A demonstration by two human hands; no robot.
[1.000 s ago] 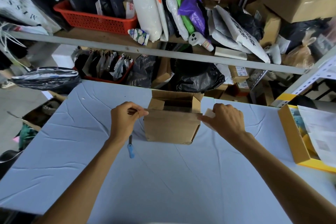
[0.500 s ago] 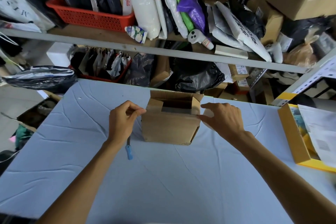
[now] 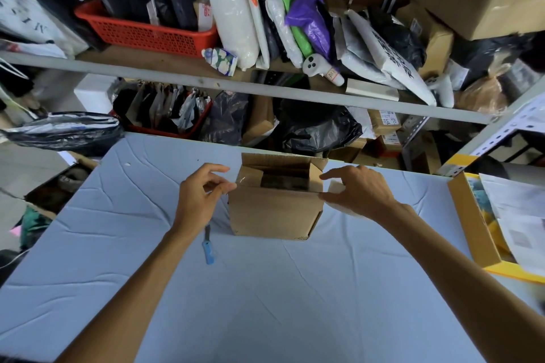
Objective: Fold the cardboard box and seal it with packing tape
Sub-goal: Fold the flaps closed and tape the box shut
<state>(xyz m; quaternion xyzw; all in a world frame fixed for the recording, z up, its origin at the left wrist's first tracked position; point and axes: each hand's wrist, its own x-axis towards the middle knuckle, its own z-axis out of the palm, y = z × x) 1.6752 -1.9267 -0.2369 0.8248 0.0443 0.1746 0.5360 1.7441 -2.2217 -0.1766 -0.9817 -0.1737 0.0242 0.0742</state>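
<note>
A small brown cardboard box (image 3: pixel 274 212) stands on the blue-grey table (image 3: pixel 265 303), its top flaps partly raised and a dark gap showing inside. A shiny strip of clear tape (image 3: pixel 245 179) lies over the box's top left corner. My left hand (image 3: pixel 200 197) is at that corner, thumb pinched against the curled fingers on the tape's end, index finger lifted. My right hand (image 3: pixel 359 191) is at the top right corner, fingers curled round a whitish tape roll (image 3: pixel 336 187) that is mostly hidden under the palm.
A blue-handled utility knife (image 3: pixel 208 247) lies by my left wrist. A yellow-edged cardboard tray (image 3: pixel 472 230) with papers sits at the table's right edge. Behind the table, metal shelves (image 3: pixel 265 91) are packed with bags, a red basket (image 3: pixel 147 35) and boxes.
My left index finger has lifted away from the thumb. My right hand has shifted slightly along the box's right corner. The box has stayed in place.
</note>
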